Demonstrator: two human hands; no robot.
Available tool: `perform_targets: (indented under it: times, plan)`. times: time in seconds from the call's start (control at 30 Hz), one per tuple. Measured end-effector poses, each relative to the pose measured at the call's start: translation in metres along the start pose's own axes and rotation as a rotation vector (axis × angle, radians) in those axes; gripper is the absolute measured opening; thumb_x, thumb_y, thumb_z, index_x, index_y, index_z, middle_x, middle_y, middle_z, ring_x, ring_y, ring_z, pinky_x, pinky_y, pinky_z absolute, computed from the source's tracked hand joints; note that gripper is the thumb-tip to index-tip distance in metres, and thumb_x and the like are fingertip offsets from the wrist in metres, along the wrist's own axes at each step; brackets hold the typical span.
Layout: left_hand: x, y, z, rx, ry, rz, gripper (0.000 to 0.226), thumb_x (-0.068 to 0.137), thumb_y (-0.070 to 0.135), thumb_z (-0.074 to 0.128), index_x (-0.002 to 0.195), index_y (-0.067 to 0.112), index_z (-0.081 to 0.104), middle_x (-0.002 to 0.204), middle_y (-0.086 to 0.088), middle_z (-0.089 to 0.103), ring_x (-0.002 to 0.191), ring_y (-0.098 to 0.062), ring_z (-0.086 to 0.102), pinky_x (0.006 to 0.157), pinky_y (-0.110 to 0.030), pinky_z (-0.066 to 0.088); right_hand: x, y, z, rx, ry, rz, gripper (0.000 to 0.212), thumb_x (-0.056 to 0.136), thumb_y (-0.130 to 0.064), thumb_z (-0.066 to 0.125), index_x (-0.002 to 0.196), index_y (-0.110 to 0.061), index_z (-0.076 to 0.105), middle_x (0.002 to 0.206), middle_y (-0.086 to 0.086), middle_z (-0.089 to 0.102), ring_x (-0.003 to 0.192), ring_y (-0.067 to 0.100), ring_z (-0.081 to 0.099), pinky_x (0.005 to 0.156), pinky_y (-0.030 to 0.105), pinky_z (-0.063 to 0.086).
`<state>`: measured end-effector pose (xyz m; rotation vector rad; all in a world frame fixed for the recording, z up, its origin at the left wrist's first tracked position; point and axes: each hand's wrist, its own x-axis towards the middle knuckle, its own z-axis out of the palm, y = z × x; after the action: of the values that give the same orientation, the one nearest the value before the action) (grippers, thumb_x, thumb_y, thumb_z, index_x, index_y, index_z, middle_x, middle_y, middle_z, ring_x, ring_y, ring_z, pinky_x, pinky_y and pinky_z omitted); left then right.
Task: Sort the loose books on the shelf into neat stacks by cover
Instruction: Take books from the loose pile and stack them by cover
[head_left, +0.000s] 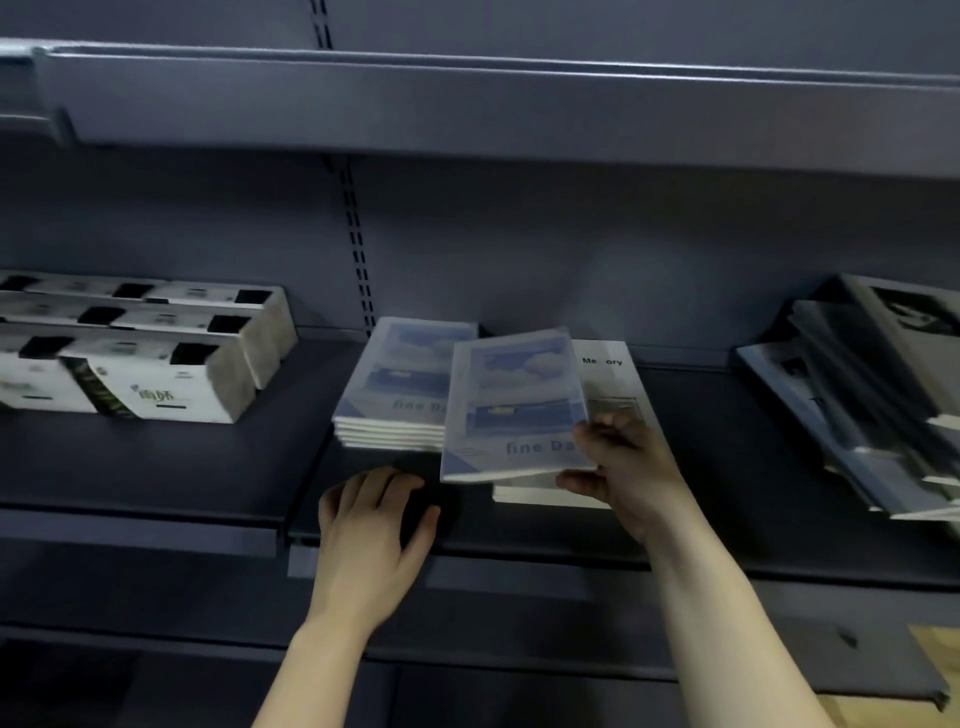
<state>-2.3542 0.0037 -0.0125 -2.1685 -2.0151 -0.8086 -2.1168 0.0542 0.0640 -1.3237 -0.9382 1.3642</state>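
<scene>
A stack of several blue "fine Day" books (400, 384) lies on the dark shelf (208, 467) near its middle. To its right sits a white stack topped by a "Memory" book (615, 374). My right hand (621, 467) grips the lower right corner of one blue "fine Day" book (514, 405), thumb on the cover, holding it tilted above the white stack and overlapping the blue stack's right side. With fingers relaxed, my left hand (371, 525) hovers at the shelf's front edge just below the blue stack, holding nothing.
White tissue packs (135, 353) stand in rows at the left of the shelf. A loose, slanted heap of grey and black books (872, 400) lies at the far right. Another shelf (467, 109) overhangs above, and a lower shelf runs below.
</scene>
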Motion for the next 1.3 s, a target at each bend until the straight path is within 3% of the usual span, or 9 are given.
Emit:
perform_targets:
  times: [0.13, 0.3, 0.43, 0.53, 0.67, 0.8, 1.03, 1.3]
  plan:
    - [0.003, -0.014, -0.003, 0.001, -0.006, -0.010, 0.042, 0.087, 0.046, 0.040, 0.106, 0.019, 0.065, 0.108, -0.003, 0.063, 0.099, -0.026, 0.056, 0.088, -0.041, 0.034, 0.001, 0.004, 0.020, -0.136, 0.025, -0.053, 0.010, 0.094, -0.017, 0.059, 0.102, -0.011, 0.058, 0.104, 0.008, 0.062, 0.089, 0.023, 0.066, 0.058, 0.025, 0.056]
    - [0.004, -0.024, -0.005, -0.007, 0.003, -0.014, 0.043, 0.087, 0.046, 0.040, 0.106, 0.018, 0.066, 0.108, -0.004, 0.062, 0.099, -0.026, 0.055, 0.087, -0.041, 0.034, 0.005, 0.008, 0.032, -0.501, 0.093, -0.179, 0.017, 0.091, -0.030, 0.062, 0.096, -0.015, 0.065, 0.087, 0.000, 0.067, 0.053, 0.006, 0.061, 0.047, 0.015, 0.045]
    - [0.005, -0.030, -0.005, -0.005, 0.000, 0.000, 0.042, 0.087, 0.047, 0.040, 0.105, 0.019, 0.066, 0.108, -0.003, 0.062, 0.099, -0.025, 0.054, 0.088, -0.040, 0.034, 0.009, 0.008, 0.039, -0.492, 0.081, -0.226, 0.013, 0.091, -0.026, 0.064, 0.093, -0.014, 0.068, 0.080, 0.001, 0.066, 0.058, 0.010, 0.057, 0.055, 0.022, 0.044]
    - [0.007, -0.035, -0.007, 0.005, 0.017, 0.010, 0.041, 0.087, 0.046, 0.041, 0.103, 0.019, 0.066, 0.106, -0.002, 0.061, 0.097, -0.024, 0.054, 0.088, -0.039, 0.033, 0.009, 0.005, 0.040, -0.476, -0.058, -0.185, 0.005, 0.088, -0.020, 0.066, 0.091, -0.016, 0.069, 0.074, 0.001, 0.064, 0.064, 0.012, 0.058, 0.059, 0.025, 0.044]
    - [0.010, -0.041, -0.008, 0.013, 0.009, 0.001, 0.041, 0.086, 0.047, 0.041, 0.101, 0.018, 0.066, 0.105, -0.003, 0.062, 0.097, -0.026, 0.055, 0.087, -0.044, 0.037, 0.007, 0.004, 0.047, -0.524, -0.177, -0.188, 0.018, 0.084, -0.011, 0.070, 0.101, -0.017, 0.071, 0.081, -0.004, 0.068, 0.071, 0.006, 0.061, 0.060, 0.017, 0.043]
    - [0.011, -0.043, -0.006, 0.004, 0.020, 0.017, 0.041, 0.087, 0.046, 0.041, 0.100, 0.018, 0.067, 0.104, -0.002, 0.061, 0.096, -0.026, 0.054, 0.087, -0.043, 0.037, 0.011, 0.009, 0.058, -0.666, -0.125, -0.255, 0.024, 0.083, -0.015, 0.070, 0.106, -0.024, 0.069, 0.095, -0.010, 0.069, 0.090, 0.001, 0.061, 0.072, 0.019, 0.046]
    - [0.010, -0.045, -0.005, 0.002, 0.057, 0.029, 0.039, 0.087, 0.044, 0.042, 0.099, 0.018, 0.067, 0.103, -0.001, 0.061, 0.094, -0.024, 0.055, 0.084, -0.038, 0.033, 0.023, 0.011, 0.069, -0.788, -0.096, -0.342, 0.028, 0.084, -0.016, 0.070, 0.112, -0.024, 0.068, 0.103, -0.009, 0.070, 0.100, 0.006, 0.061, 0.088, 0.023, 0.046]
    - [0.010, -0.045, -0.005, 0.013, 0.040, 0.016, 0.038, 0.086, 0.045, 0.043, 0.100, 0.020, 0.067, 0.104, 0.000, 0.061, 0.094, -0.023, 0.055, 0.083, -0.038, 0.035, 0.032, 0.015, 0.079, -0.880, -0.016, -0.452, 0.023, 0.088, -0.018, 0.067, 0.110, -0.017, 0.070, 0.106, -0.004, 0.071, 0.101, 0.011, 0.063, 0.086, 0.022, 0.048]
